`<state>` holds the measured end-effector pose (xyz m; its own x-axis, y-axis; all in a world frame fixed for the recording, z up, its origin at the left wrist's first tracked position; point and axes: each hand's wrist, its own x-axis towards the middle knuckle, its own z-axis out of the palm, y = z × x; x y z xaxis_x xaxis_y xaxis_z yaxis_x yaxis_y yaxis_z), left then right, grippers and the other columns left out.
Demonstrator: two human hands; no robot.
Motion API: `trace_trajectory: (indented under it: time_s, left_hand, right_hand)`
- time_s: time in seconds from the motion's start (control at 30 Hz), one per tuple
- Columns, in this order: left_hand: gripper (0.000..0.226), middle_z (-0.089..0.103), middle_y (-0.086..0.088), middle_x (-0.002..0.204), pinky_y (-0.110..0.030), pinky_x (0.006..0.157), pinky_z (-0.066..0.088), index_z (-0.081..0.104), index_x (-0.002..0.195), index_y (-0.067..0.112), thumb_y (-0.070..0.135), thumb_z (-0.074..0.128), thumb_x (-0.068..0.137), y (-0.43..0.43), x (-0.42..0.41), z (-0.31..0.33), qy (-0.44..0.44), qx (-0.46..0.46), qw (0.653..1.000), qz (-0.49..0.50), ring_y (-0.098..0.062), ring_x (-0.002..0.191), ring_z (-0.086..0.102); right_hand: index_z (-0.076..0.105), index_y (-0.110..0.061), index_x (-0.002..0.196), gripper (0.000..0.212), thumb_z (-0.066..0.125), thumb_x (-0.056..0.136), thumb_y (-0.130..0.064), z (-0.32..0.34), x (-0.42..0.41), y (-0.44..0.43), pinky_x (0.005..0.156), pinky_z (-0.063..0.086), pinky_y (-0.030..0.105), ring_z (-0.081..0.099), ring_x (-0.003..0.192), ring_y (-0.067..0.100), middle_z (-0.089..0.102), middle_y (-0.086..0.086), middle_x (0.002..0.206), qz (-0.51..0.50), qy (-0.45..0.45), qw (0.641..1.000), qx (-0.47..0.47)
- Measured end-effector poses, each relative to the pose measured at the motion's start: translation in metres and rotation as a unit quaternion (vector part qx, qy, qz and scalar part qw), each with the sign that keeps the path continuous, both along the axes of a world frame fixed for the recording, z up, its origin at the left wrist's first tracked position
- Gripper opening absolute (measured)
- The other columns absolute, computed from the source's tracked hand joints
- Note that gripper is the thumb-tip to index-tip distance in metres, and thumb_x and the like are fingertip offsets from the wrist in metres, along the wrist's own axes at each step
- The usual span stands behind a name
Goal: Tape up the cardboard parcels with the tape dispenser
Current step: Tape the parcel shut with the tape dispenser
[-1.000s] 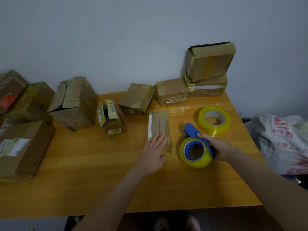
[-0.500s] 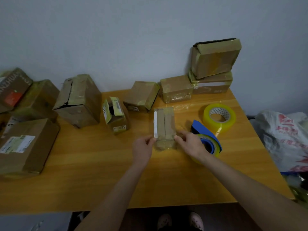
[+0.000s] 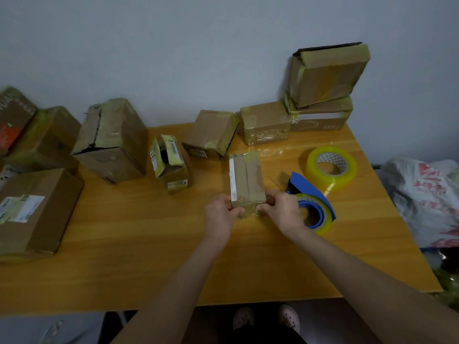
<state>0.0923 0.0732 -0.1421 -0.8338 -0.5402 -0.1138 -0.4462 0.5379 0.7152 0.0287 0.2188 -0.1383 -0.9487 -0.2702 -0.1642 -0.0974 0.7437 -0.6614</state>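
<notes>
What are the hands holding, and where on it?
Both grip the parcel at its near end: left hand on the left corner, right hand on the right. The dispenser lies unheld.

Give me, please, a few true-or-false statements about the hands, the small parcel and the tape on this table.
1. The left hand and right hand both pinch the near end of the small brown cardboard parcel. True.
2. The right hand holds the blue plastic tape dispenser. False: it lies unheld on the orange wooden table, beside that hand.
3. The loose yellowish tape roll lies flat beyond the dispenser. True.
4. No box sits on another. False: at the far right a taped cardboard box leans atop a flatter box.
</notes>
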Motion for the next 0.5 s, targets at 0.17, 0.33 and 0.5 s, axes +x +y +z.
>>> trace_trajectory:
  time_s: [0.17, 0.33, 0.5]
  left_hand:
    - [0.037, 0.051, 0.006, 0.081, -0.018, 0.059, 0.035, 0.051, 0.09, 0.016, 0.028, 0.081, 0.073, -0.001, -0.007, -0.005, -0.041, -0.079, 0.995, -0.036, -0.011, 0.072, 0.049]
    - [0.048, 0.057, 0.002, 0.084, -0.018, 0.056, 0.037, 0.04, 0.095, 0.019, 0.028, 0.082, 0.072, -0.005, -0.009, -0.005, -0.074, -0.055, 0.993, -0.069, -0.015, 0.077, 0.058]
    - [0.052, 0.066, -0.001, 0.093, -0.009, 0.051, 0.041, 0.045, 0.129, 0.013, 0.034, 0.067, 0.087, -0.01, -0.006, 0.002, -0.008, -0.041, 0.994, -0.105, -0.009, 0.071, 0.057]
  right_hand:
    - [0.06, -0.012, 0.106, 0.039, 0.081, 0.076, -0.026, -0.011, 0.001, -0.007, 0.069, 0.052, 0.03, 0.066, 0.086, 0.023, 0.071, 0.004, 0.091, -0.035, 0.019, 0.999, 0.009]
    - [0.041, -0.015, 0.118, 0.07, 0.08, 0.07, -0.049, -0.006, -0.004, -0.009, 0.068, 0.055, 0.041, 0.066, 0.09, 0.029, 0.068, 0.008, 0.1, 0.019, -0.018, 0.996, 0.091]
    - [0.029, -0.025, 0.145, 0.071, 0.062, 0.087, -0.05, 0.009, -0.014, -0.009, 0.075, 0.057, 0.039, 0.066, 0.096, 0.027, 0.067, 0.007, 0.114, 0.136, 0.079, 0.979, 0.127]
